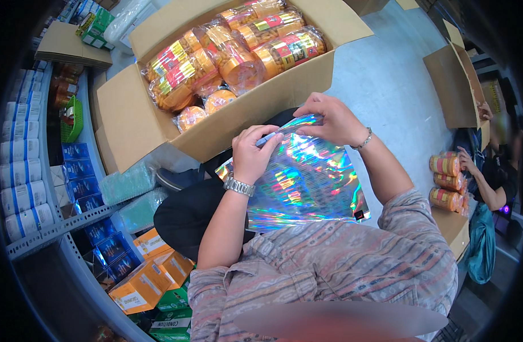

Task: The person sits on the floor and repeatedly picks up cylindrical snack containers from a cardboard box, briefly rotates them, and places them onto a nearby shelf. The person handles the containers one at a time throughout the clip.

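Observation:
A shiny holographic pouch (pixel 307 188) lies across my lap, its surface throwing rainbow glare. With its fingers closed, my left hand (pixel 253 153) pinches the upper left edge, and a metal watch circles that wrist. At the upper right edge, my right hand (pixel 332 121) grips the pouch between thumb and fingers, a bracelet on its wrist. The rim between the hands looks bunched; whether its mouth is sealed I cannot tell. Just beyond my hands stands an open cardboard box (pixel 261 111), holding several film-wrapped jars (pixel 290 50) with orange lids.
Shelving (pixel 50 228) along the left carries white-and-blue rolls (pixel 21 174), blue boxes (pixel 82 176) and a green basket (pixel 72 119). Orange cartons (pixel 143 288) sit beside my leg. To the right, another person's hand (pixel 469 162) is near stacked jars (pixel 445 182) and an open carton (pixel 452 85).

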Demonstrator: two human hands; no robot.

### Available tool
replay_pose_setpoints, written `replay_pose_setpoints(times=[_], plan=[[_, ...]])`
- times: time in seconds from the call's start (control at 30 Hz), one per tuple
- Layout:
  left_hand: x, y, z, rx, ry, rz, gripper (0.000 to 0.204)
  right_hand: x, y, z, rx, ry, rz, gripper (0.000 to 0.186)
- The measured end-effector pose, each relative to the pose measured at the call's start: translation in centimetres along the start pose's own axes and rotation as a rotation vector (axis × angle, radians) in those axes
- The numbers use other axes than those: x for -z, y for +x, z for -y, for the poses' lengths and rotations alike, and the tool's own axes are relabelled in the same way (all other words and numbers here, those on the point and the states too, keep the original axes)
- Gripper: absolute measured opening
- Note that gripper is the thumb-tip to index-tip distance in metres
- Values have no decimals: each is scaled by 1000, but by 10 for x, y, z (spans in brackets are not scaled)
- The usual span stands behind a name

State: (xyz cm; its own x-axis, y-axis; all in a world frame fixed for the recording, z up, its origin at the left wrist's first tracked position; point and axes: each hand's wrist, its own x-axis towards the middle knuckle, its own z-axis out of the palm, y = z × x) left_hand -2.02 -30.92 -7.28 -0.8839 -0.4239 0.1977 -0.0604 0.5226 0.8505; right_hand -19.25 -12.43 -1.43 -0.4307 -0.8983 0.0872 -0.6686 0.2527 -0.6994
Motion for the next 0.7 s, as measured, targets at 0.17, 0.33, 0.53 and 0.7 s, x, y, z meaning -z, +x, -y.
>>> replay_pose_setpoints(times=[0.17,0.33,0.53,0.7], plan=[[-10,-9,4,-161,198,-133,15,-7,-4,-1,-12,41,-40,33],[-16,-12,6,-276,220,-219,12,-9,-7,-2,-7,47,-72,34],[-10,-12,-10,-213,82,-156,10,-6,-4,9,-28,-28,-96,36],[10,-7,-44,33,-293,15,12,8,-12,34,242,-120,-232,36]])
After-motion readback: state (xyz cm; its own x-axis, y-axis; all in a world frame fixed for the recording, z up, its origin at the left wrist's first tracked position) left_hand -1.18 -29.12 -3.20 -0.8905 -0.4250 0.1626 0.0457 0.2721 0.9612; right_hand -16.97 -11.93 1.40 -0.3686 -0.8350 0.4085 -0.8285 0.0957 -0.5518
